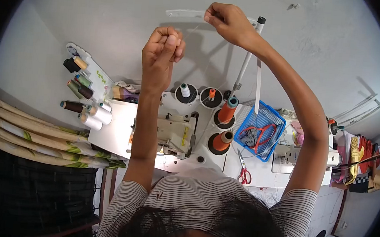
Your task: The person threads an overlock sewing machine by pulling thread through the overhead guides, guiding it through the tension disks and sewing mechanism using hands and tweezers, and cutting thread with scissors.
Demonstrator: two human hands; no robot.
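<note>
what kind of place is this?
Probably a small sewing workshop or home sewing corner: a sewing machine sits on the white table, with orange thread cones and red-handled scissors nearby.

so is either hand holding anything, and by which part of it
A fine pale thread shows between the left hand and right hand; both appear to pinch it, but where along its length cannot be told.

White worktable [114,126] sat well below the fingers of both hands, seam across it. Sewing machine [171,134] stood on it, under left fingers [171,40]. Down and right of right fingers [216,8]: blue basket [279,121], with red-handled scissors [244,174] lying flat just beside it. Second sewing machine [289,155] stood farthest right of both hands' fingers
</note>
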